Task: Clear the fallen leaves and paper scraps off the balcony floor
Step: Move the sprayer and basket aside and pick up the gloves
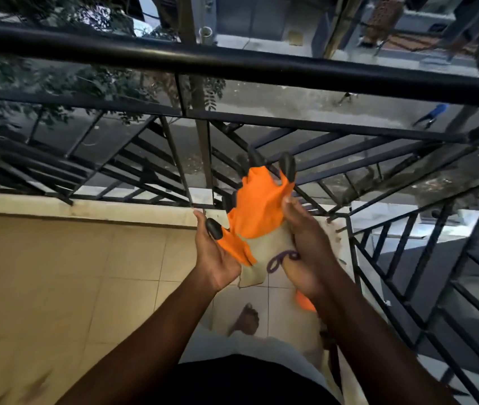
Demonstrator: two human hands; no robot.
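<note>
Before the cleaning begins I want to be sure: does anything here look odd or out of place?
Yes. The orange glove is crumpled between the left hand and right hand, not worn, held close to the open railing above the street. The foot on the tiles is bare.

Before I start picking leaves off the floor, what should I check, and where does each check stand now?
1. The orange glove is held by both the left hand and the right hand: ok.
2. Glove worn: not ok, neither hand is inside it.
3. The beige cloth is out of the way: not ok, it sits between the hands.
4. Glove kept inside the railing: cannot tell.
5. Leaves or scraps located on the floor tiles: cannot tell, none plainly in view.
</note>
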